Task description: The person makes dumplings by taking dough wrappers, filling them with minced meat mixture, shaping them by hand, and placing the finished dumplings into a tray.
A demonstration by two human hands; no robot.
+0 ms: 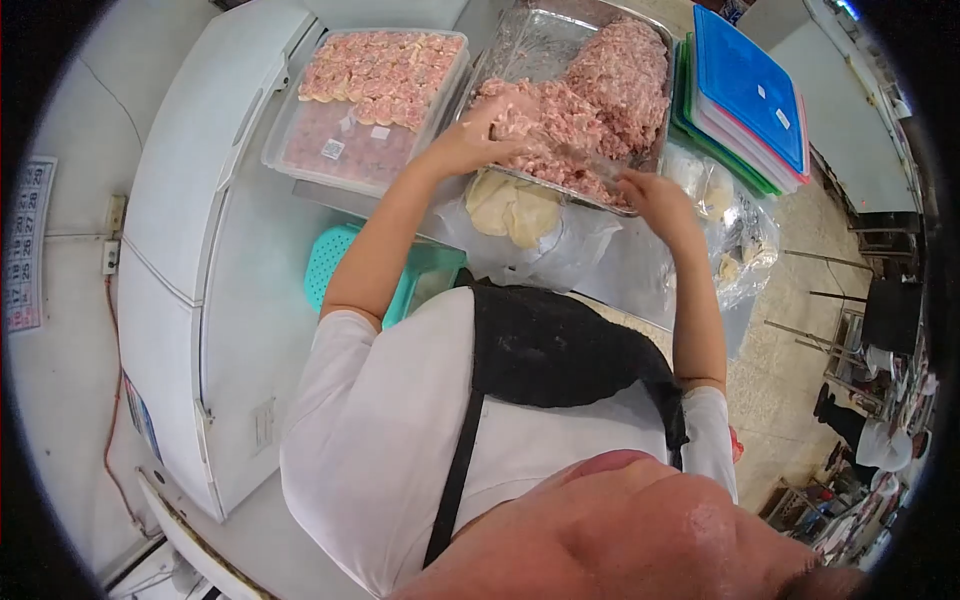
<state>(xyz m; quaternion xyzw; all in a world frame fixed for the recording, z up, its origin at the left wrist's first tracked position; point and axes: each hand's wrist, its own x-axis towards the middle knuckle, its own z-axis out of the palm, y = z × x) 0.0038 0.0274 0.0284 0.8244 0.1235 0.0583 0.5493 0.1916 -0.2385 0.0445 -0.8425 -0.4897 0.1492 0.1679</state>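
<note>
A metal tray (pixel 525 60) holds pink ground meat (pixel 625 75), heaped high at its far right and spread lower along the near side. My left hand (pixel 468 143) is over the tray's near left edge, its fingers curled by the meat; what they hold is hidden. My right hand (pixel 655 205) grips the end of a thin flat spatula (pixel 590 160) at the near right edge, its blade in the meat. Just below the tray, pale round dough wrappers (pixel 515 208) lie stacked on clear plastic. A clear container (pixel 330 135) at left holds rows of meat-filled dumplings (pixel 385 75).
Blue, white and green plastic lids (pixel 750 85) are stacked right of the tray. Plastic bags (pixel 735 240) with pale wrappers lie below them. A turquoise perforated basket (pixel 330 260) sits under my left arm. A white freezer (pixel 200 170) stands at left.
</note>
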